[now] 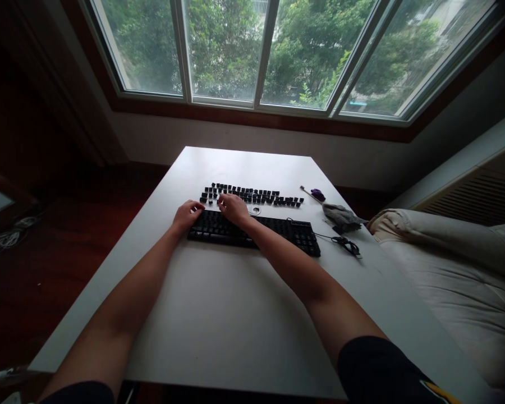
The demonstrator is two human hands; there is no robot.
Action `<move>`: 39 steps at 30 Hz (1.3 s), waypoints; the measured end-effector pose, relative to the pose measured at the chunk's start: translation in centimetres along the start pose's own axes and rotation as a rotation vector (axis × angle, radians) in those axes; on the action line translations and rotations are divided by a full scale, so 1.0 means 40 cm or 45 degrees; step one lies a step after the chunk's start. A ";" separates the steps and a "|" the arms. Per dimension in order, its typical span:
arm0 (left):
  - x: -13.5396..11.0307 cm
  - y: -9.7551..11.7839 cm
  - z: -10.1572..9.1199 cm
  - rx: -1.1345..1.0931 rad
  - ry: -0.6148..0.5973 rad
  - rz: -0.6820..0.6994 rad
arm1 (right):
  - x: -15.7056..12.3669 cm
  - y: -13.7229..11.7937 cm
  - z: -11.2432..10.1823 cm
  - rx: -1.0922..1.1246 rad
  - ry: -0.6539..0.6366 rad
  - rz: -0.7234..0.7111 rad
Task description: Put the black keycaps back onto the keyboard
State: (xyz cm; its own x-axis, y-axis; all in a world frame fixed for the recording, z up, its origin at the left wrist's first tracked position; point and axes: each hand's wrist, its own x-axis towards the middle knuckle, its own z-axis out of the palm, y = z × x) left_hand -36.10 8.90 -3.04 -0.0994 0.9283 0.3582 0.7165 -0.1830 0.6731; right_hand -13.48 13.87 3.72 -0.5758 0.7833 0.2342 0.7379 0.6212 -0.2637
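Observation:
A black keyboard (258, 233) lies across the white table. My left hand (188, 214) is at its far left corner, fingers curled against the edge. Over the keyboard's left part reaches my right hand (234, 209). Its fingers are bent together at the near side of the loose black keycaps (261, 193), seemingly pinching a keycap that is too small and hidden to see well. These keycaps are spread in rows beyond the keyboard. Between keycaps and keyboard lies a small pale ring-shaped object (255, 211). My right forearm hides part of the keyboard.
On the right of the white table (235, 314) lie a brush (308, 193), a purple item (318, 194), a grey cloth (342, 217) and the coiled black cable (347, 245). A pale cushioned seat (441, 275) adjoins the table's right side. Windows are beyond.

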 end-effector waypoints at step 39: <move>-0.004 0.011 -0.002 0.029 0.026 0.017 | -0.019 -0.053 -0.008 0.144 -0.399 -0.325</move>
State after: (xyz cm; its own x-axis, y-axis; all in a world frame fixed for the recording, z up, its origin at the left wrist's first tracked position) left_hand -35.83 8.66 -2.77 -0.1032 0.9191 0.3804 0.7334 -0.1880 0.6533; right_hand -14.48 11.94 4.39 -0.8274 0.5614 0.0138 0.5242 0.7811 -0.3392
